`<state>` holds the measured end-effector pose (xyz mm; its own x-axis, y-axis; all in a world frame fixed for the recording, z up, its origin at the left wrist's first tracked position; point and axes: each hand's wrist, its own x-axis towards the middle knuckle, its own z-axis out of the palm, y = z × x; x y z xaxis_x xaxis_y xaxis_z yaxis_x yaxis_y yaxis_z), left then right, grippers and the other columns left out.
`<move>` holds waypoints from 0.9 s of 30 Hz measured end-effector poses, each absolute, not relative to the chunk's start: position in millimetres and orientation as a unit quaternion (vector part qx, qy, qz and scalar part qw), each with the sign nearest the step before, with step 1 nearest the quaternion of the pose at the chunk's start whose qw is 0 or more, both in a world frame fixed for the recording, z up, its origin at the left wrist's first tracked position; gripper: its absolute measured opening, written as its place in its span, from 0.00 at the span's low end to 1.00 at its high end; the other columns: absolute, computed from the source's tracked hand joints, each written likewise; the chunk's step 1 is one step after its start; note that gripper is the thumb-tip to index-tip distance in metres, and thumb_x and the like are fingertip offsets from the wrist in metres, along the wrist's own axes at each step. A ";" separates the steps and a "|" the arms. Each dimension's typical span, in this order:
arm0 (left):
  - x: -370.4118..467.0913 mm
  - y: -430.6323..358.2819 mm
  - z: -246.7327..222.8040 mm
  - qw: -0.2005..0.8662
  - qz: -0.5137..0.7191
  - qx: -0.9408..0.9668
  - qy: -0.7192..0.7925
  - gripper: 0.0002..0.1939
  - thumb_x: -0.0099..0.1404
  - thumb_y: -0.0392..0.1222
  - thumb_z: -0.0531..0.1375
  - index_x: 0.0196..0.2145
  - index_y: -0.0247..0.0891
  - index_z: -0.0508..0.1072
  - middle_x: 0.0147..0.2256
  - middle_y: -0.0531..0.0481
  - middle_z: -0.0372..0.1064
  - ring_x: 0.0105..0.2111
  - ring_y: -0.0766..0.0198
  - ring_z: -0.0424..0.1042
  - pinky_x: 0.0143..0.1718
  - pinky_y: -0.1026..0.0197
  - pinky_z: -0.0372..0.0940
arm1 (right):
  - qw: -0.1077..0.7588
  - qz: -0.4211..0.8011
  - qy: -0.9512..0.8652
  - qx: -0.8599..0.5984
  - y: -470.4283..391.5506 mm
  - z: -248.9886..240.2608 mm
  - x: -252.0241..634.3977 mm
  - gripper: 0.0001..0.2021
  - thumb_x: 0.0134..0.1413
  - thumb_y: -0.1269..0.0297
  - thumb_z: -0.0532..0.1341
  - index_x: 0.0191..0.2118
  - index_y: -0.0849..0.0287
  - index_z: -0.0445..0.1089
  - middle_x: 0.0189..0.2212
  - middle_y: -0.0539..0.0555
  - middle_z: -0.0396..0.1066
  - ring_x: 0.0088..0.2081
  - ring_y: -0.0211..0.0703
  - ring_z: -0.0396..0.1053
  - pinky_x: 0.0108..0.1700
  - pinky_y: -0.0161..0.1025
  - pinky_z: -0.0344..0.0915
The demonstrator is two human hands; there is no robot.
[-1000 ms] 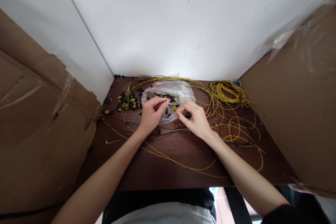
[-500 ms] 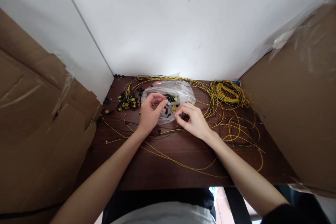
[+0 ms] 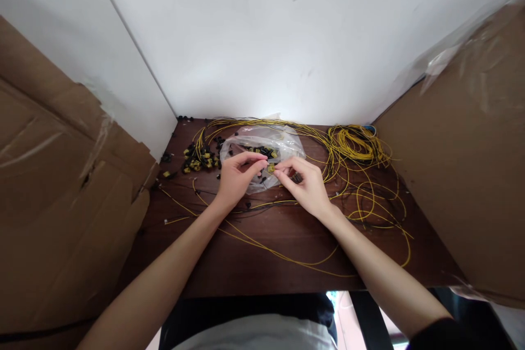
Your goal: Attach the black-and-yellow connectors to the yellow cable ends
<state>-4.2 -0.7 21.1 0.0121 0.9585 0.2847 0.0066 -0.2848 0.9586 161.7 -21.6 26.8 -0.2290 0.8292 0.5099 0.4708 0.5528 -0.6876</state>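
My left hand (image 3: 238,176) is closed in a pinch, thumb against forefinger, over a clear plastic bag (image 3: 289,145). A tiny pale tip shows at these fingertips, too small to name. Facing it from the right, my right hand (image 3: 305,183) also pinches; what lies between its fingers cannot be made out. The two sets of fingertips are a short gap apart. A small yellow connector (image 3: 271,167) shows in that gap, by the right fingertips; whether it is held or lies in the bag is unclear. Black and yellow pieces (image 3: 266,151) fill the bag behind.
Several yellow-and-black connectors (image 3: 199,159) are heaped on the brown table (image 3: 262,273) at left. A coil of yellow wire (image 3: 356,145) lies at the back right, and loose wires (image 3: 283,256) cross the front. Cardboard (image 3: 459,164) walls both sides; a white panel (image 3: 262,38) stands behind.
Both hands' fingertips have come closer together. My right fingertips rose slightly, and my left fingertips shifted a little right and down. The thin dark line between them no longer shows.
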 end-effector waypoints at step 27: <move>-4.0 -2.5 19.6 0.533 0.483 0.577 0.386 0.09 0.52 0.39 0.65 0.32 0.35 0.77 0.29 0.50 0.73 0.24 0.71 0.69 0.29 0.67 0.66 | 0.465 0.175 -0.757 -0.424 -23.9 30.3 161.6 0.05 0.56 0.68 0.57 0.34 0.59 0.70 0.28 0.51 0.69 0.29 0.37 0.64 0.34 0.37 0.63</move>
<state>-4.0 -2.5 19.6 0.2342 0.9613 0.1454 -0.0698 -0.1326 0.9887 161.6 -23.9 30.3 -0.2080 0.8047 0.5560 0.4800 0.5793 -0.6588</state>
